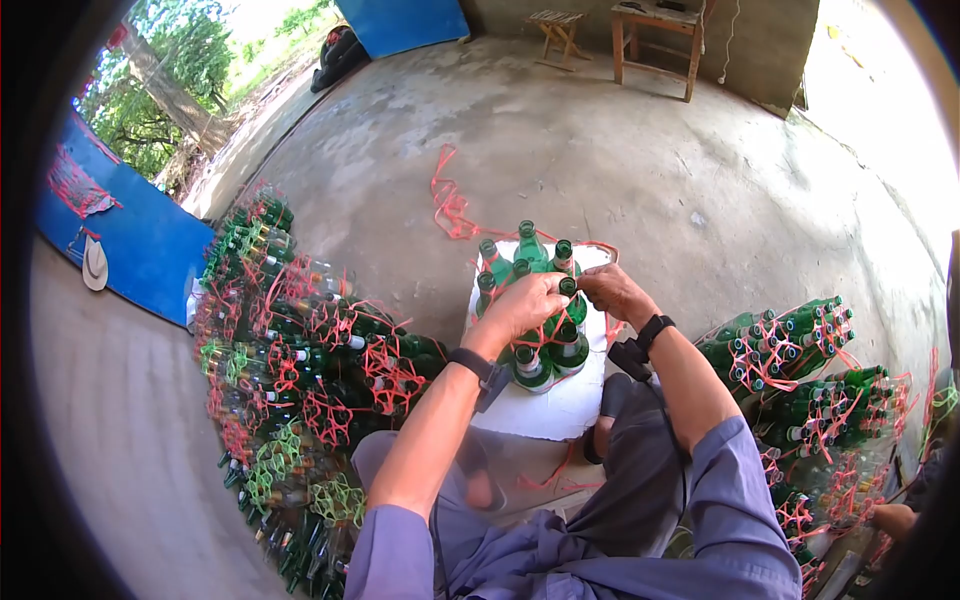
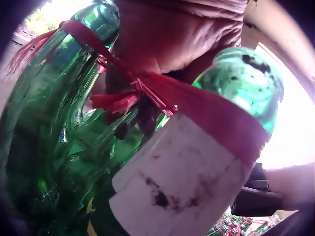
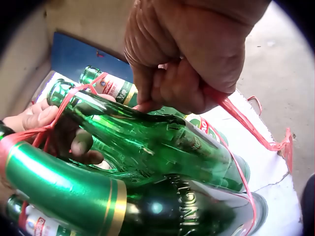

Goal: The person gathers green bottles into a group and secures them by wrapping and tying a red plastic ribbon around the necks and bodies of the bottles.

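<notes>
A cluster of green glass bottles (image 1: 533, 368) stands upright on a white board (image 1: 535, 414) between the person's legs. Red plastic twine (image 2: 211, 113) runs round their necks and meets in a knot in the left wrist view. The left hand (image 1: 527, 303) reaches over the bottle mouths, its fingers curled about the twine between the necks; bottles partly hide the fingertips. Beside it, the right hand (image 1: 615, 292) is at the cluster's right edge. In the right wrist view the right hand's curled fingers (image 3: 177, 86) grip a twine strand (image 3: 246, 123) whose tail hangs off to the right.
A big pile of bundled bottles (image 1: 320, 370) lies at the left, and more bundles (image 1: 790, 345) lie at the right. Loose red twine (image 1: 450, 205) trails over the concrete floor (image 1: 360, 160) ahead. A wooden stool (image 1: 556, 38) and a wooden table (image 1: 660, 22) stand at the back.
</notes>
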Action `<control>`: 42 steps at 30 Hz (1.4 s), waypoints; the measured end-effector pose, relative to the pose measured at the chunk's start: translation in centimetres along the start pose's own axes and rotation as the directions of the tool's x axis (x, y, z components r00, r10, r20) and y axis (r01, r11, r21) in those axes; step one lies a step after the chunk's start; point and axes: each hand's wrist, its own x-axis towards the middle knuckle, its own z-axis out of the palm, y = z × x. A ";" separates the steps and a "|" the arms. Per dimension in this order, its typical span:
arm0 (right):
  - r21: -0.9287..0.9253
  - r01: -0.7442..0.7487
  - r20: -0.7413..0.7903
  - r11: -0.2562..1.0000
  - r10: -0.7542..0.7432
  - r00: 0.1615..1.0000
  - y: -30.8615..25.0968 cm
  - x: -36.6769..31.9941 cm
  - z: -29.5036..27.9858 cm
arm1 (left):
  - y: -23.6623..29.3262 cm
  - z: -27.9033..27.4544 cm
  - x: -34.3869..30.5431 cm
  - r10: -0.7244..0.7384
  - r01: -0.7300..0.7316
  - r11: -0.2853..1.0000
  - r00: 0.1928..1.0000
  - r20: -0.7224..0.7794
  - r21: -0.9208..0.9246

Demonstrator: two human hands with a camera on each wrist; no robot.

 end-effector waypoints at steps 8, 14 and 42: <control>-0.393 0.002 -0.287 0.920 -0.124 0.950 0.7 2.0 1.9 | 1.8 0.1 -0.8 -0.053 0.051 0.995 0.998 -0.021 -0.085; -0.588 -0.015 -0.337 0.809 -0.227 0.914 0.4 2.5 2.3 | 1.0 0.1 -0.3 -0.054 0.054 0.999 0.998 -0.043 -0.002; -0.534 0.181 -0.230 0.826 -0.348 0.909 -0.1 0.7 1.9 | 2.1 0.8 -1.4 0.077 0.015 0.939 0.965 -0.251 0.343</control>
